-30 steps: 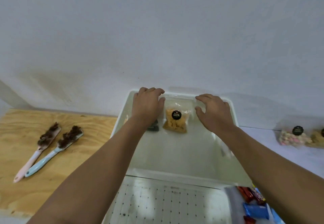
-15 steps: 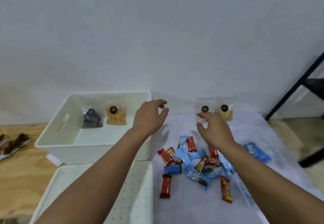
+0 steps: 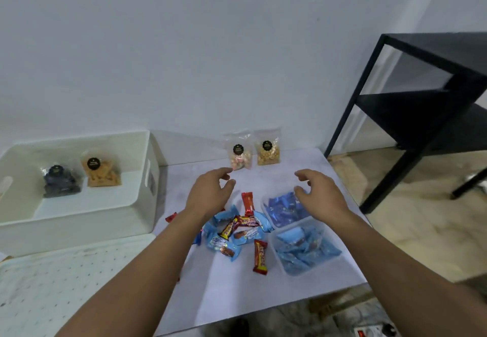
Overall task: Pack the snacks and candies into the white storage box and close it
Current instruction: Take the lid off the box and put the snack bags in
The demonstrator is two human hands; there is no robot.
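Observation:
The white storage box stands open at the left, holding a dark snack bag and an orange snack bag. Its perforated white lid lies flat in front of it. Against the wall stand a pink marshmallow bag and a tan snack bag. Loose red and blue candies lie on the white mat. My left hand hovers open just short of the marshmallow bag. My right hand hovers open above a clear tub of dark blue candies.
A second clear tub of light blue candies sits near the mat's right edge. A black metal shelf stands to the right on the floor. The wall runs close behind the bags.
Both hands left the box after setting the bags inside and moved right, over the candies toward the two bags at the wall. The view swung right with them.

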